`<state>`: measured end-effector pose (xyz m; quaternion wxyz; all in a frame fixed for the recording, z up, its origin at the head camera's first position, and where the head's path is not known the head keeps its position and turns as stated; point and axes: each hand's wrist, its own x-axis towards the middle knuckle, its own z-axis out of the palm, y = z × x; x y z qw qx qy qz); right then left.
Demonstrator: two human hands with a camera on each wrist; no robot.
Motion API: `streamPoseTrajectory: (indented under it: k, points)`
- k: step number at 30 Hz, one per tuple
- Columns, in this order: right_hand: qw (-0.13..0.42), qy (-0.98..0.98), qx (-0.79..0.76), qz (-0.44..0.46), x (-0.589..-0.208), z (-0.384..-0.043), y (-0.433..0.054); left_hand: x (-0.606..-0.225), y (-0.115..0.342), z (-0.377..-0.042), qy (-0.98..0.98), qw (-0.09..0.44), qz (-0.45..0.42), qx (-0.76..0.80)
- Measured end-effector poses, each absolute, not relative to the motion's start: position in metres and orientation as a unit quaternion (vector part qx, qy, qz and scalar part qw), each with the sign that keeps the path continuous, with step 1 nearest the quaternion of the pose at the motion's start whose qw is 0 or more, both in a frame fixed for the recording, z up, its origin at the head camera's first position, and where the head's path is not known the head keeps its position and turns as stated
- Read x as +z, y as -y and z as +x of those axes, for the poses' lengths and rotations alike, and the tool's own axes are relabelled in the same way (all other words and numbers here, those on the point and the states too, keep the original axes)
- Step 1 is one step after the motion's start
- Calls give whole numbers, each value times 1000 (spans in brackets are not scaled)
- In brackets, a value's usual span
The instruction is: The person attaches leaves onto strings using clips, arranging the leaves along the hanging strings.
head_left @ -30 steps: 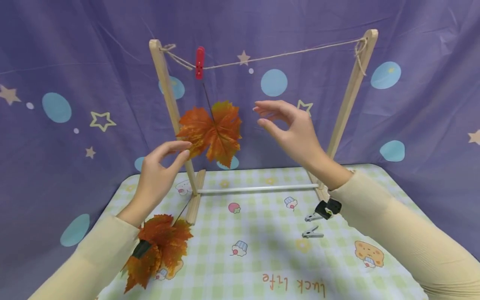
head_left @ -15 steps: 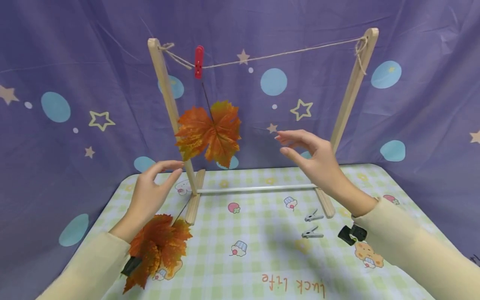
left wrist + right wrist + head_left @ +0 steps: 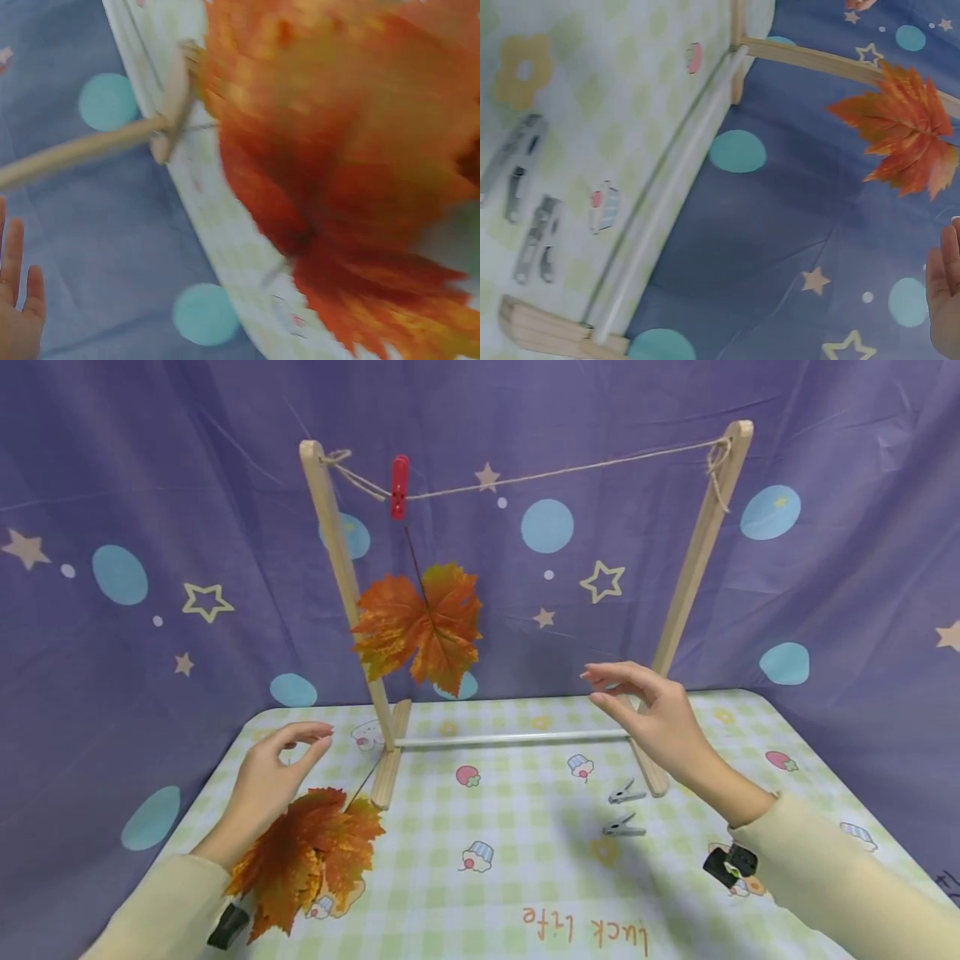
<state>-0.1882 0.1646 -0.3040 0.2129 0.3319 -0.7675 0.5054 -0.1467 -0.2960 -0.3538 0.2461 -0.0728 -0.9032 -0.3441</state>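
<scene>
An orange artificial maple leaf (image 3: 423, 627) hangs by its stem below a red clothespin (image 3: 400, 487) clipped on the twine (image 3: 555, 470). My left hand (image 3: 266, 777) is over the left side of the table, holding nothing, its fingers loosely bent. Close under it lie more orange leaves (image 3: 322, 852), which fill much of the left wrist view. On the right, my right hand (image 3: 648, 714) hovers in front of the right post with relaxed fingers and nothing in them. Two grey clothespins (image 3: 624, 827) lie on the table below it, also visible in the right wrist view.
A wooden frame with a left post (image 3: 337, 552) and a right post (image 3: 697, 560) carries the twine. A white rod (image 3: 517, 739) joins its feet low down. The checked tablecloth (image 3: 540, 860) covers the table, with a purple curtain (image 3: 480, 402) behind.
Both hands have moved down and apart, away from the hanging leaf. The left drops toward the leaves on the table; the right shifts rightward. The hanging leaf stays in place.
</scene>
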Motion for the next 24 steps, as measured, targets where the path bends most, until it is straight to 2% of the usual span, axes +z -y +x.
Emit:
streamPoseTrajectory:
  k: [11, 20, 24]
  points:
    - [194, 795, 502, 280, -329, -186, -174, -378, 334, -148, 927, 159, -25, -338]
    - [189, 795, 507, 274, -345, -184, -178, -397, 362, -158, 943, 58, 38, -326]
    - [185, 791, 512, 278, -352, -184, -179, -405, 371, -160, 943, 38, 52, -327]
